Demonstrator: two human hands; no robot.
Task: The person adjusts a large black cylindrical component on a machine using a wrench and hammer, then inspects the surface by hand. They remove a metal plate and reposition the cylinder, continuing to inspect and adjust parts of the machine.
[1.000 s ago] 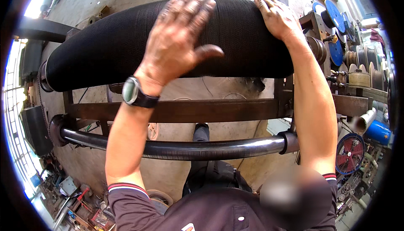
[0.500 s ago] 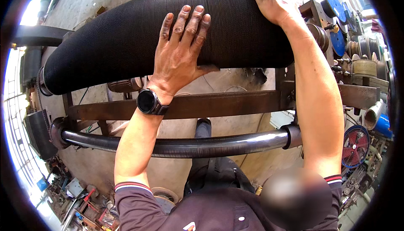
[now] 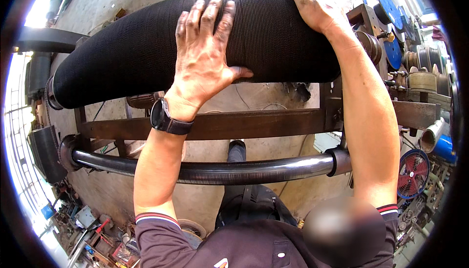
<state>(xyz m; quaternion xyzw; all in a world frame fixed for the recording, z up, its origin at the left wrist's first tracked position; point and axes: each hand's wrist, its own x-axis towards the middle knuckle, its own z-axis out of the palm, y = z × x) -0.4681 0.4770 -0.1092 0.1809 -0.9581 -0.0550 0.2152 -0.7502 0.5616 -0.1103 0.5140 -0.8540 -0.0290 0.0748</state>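
Observation:
A large black roller [image 3: 132, 48] with a finely ribbed surface lies horizontally across the upper view. My left hand [image 3: 202, 48] is spread on its middle, fingers apart and thumb out toward the right, a black watch on that wrist. Near the roller's right end, my right hand [image 3: 315, 7] rests over the far upper curve, fingers extended. The roller sits above a rusty steel frame [image 3: 249, 124], with a toothed wheel and chain [image 3: 51, 94] at its left end. A polished steel bar [image 3: 254, 170] runs below, nearer my body.
At right are blue and grey spools [image 3: 391, 14], a blue cylinder [image 3: 444, 146] and a red-bladed fan [image 3: 412, 175]. Assorted tools and metal parts [image 3: 107, 238] lie at lower left. A motor [image 3: 141, 99] shows behind the frame, above the concrete floor [image 3: 278, 199].
My left hand moved down the roller toward me, then back up part of the way. My right hand stays near the right end. The whole view shifted slightly.

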